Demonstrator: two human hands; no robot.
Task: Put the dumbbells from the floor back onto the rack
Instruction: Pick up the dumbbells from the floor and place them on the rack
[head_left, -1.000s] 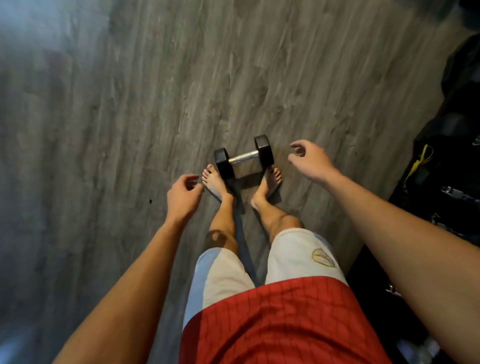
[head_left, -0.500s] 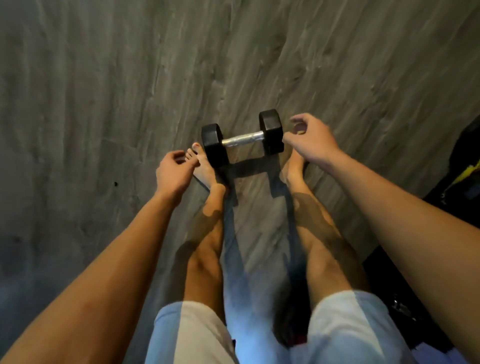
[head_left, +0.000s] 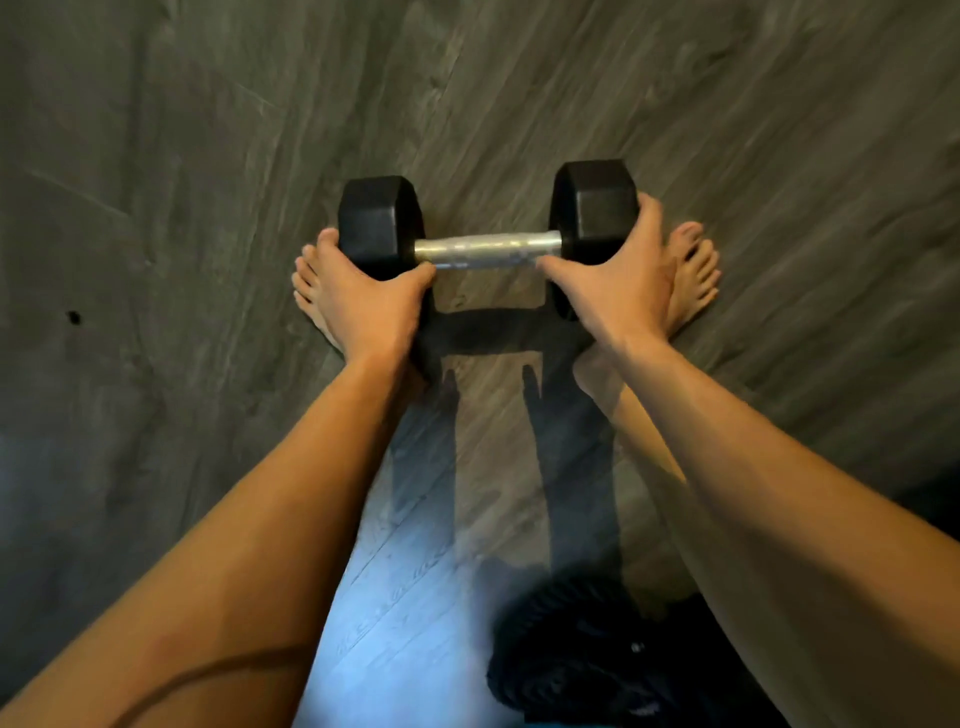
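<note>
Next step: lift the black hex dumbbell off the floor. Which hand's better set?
Right, marginally: right hand spans the black hex dumbbell's right head, thumb at the chrome handle. Left hand grips the other head, fingers hidden.

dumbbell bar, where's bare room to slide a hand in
Free: the middle of the bar, between the two thumbs, and the floor beyond the dumbbell. Crowded: both ends, left grip on the left head, right grip on the right head, left foot and right foot alongside.
</note>
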